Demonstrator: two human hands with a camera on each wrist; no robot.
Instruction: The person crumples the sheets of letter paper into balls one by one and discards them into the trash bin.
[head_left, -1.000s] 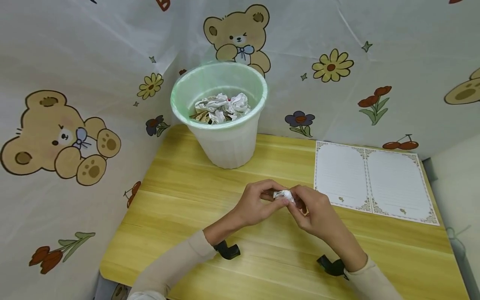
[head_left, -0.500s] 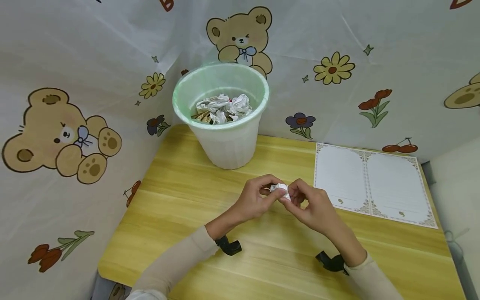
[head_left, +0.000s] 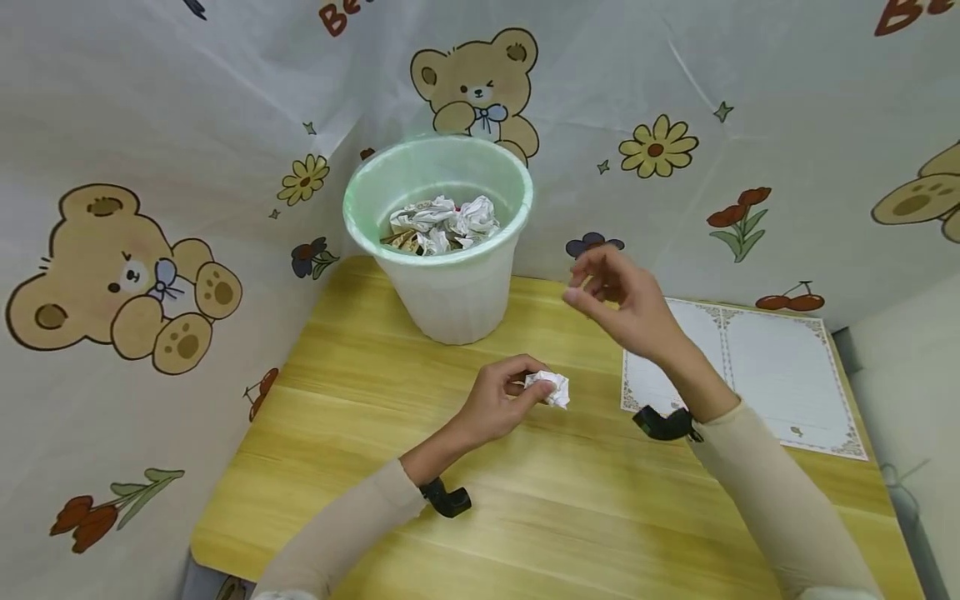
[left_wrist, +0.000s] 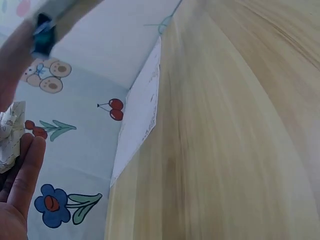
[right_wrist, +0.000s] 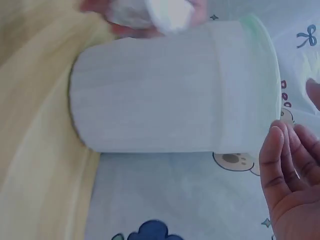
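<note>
A crumpled white piece of paper [head_left: 553,390] is pinched between the thumb and fingers of my left hand [head_left: 498,400], over the middle of the table. In the left wrist view the crumpled paper [left_wrist: 10,137] shows at the left edge, with printed marks on it. My right hand [head_left: 626,304] is raised to the right of the bin, fingers loosely bent and nothing between them. The right wrist view has its fingers [right_wrist: 274,155] overlapping the bin's rim. The white bin [head_left: 453,296] has a pale green liner and holds several crumpled papers [head_left: 442,223].
The bin stands at the back left of the wooden table [head_left: 360,400]. A white sheet with a decorated border [head_left: 780,367] lies at the back right, partly behind the right forearm. A curtain with bears and flowers [head_left: 240,92] hangs close behind the table.
My right hand has let go of the crumpled paper and moved up and away to the right. The left hand keeps the paper, shifted slightly left.
</note>
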